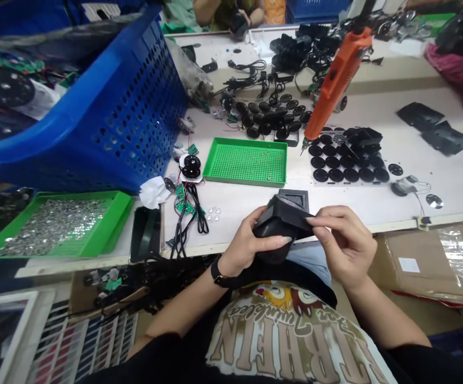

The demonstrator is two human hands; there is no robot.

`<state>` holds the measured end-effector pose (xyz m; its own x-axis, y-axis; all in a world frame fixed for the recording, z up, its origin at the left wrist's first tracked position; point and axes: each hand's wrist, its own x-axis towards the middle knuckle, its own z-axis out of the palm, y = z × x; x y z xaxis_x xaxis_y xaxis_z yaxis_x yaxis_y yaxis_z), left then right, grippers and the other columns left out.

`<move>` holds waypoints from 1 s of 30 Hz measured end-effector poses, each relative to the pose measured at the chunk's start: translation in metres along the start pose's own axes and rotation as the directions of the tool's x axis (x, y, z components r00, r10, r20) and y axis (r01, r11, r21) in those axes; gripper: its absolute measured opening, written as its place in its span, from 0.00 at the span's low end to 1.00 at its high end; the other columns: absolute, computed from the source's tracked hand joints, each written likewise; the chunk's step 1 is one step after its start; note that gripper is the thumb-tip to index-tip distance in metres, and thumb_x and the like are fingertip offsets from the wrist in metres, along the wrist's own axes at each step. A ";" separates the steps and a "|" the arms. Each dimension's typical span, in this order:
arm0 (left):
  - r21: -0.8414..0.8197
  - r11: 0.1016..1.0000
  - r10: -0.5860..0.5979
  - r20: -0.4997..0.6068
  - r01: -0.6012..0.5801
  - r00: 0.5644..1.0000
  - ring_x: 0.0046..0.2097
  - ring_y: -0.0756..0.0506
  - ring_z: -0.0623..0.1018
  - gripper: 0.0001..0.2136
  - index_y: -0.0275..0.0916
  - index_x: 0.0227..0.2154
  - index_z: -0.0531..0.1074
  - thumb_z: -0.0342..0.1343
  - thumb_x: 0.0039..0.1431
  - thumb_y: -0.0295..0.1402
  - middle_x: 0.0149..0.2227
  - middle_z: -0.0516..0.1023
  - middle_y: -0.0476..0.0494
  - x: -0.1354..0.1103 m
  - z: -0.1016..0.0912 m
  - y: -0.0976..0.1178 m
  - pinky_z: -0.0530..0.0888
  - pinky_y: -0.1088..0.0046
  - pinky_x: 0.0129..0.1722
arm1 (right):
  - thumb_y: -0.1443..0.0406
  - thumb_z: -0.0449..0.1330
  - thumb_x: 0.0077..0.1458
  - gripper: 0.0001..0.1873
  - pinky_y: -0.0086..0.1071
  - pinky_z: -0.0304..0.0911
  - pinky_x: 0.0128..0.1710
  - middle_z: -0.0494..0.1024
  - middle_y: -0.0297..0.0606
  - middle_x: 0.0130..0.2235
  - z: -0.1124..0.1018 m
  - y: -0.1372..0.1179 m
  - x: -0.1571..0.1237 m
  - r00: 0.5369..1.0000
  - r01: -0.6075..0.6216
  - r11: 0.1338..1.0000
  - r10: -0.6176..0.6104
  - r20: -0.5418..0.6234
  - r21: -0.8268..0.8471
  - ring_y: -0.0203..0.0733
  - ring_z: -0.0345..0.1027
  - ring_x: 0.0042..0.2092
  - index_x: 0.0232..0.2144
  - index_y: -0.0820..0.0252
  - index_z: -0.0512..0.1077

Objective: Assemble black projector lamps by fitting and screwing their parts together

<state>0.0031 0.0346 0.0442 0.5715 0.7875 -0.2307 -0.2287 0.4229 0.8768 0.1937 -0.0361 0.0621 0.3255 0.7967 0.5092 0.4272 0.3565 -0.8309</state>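
My left hand (pixel 248 240) is wrapped round a black plastic housing (pixel 272 226), held tilted over the table's front edge, with the thumb across its near side. My right hand (pixel 345 242) pinches the corner of a thin black sheet (pixel 301 220) that lies along the housing's right side. Whether this sheet is attached to the housing I cannot tell. Just behind the housing, a square black frame-like part (pixel 297 197) rests on the table, partly covered by it.
A green tray (pixel 211 160) with a few small screws lies ahead. Right of it hangs an orange electric screwdriver (pixel 333 82), above rows of black discs (pixel 351 173). On the left stand a blue basket (pixel 135 101) and a green tray of screws (pixel 115 218). Cables (pixel 191 208) lie nearby.
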 end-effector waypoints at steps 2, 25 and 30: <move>-0.013 1.000 0.014 0.021 -0.013 1.000 0.50 0.41 0.78 0.30 0.40 0.51 0.77 0.77 0.42 0.33 0.48 0.82 0.43 0.001 0.003 -0.002 0.72 0.63 0.54 | 0.65 0.66 0.61 0.09 0.38 0.70 0.43 0.80 0.37 0.41 0.001 0.006 0.002 0.999 -0.007 1.000 0.006 -0.051 -0.016 0.42 0.74 0.43 0.43 0.47 0.83; -0.084 0.968 -0.181 0.408 0.235 0.895 0.43 0.45 0.79 0.32 0.37 0.48 0.77 0.79 0.36 0.32 0.44 0.82 0.43 0.043 0.102 -0.015 0.74 0.68 0.46 | 0.57 0.66 0.61 0.08 0.37 0.71 0.40 0.84 0.37 0.37 -0.086 0.026 -0.024 0.851 -0.267 0.948 0.316 -0.420 0.173 0.42 0.77 0.39 0.37 0.52 0.84; -0.152 0.942 -0.228 0.360 0.298 0.905 0.40 0.45 0.79 0.26 0.36 0.46 0.78 0.77 0.42 0.34 0.42 0.82 0.42 0.052 0.113 -0.023 0.75 0.69 0.43 | 0.60 0.70 0.57 0.06 0.41 0.72 0.48 0.84 0.38 0.39 -0.094 0.020 -0.030 0.872 -0.108 0.991 0.056 -0.487 -0.078 0.45 0.78 0.44 0.38 0.51 0.84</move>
<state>0.1278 0.0151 0.0594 0.8527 0.4546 -0.2572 -0.1651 0.7018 0.6929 0.2719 -0.0986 0.0512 0.7183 0.4772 0.5063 0.4544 0.2294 -0.8608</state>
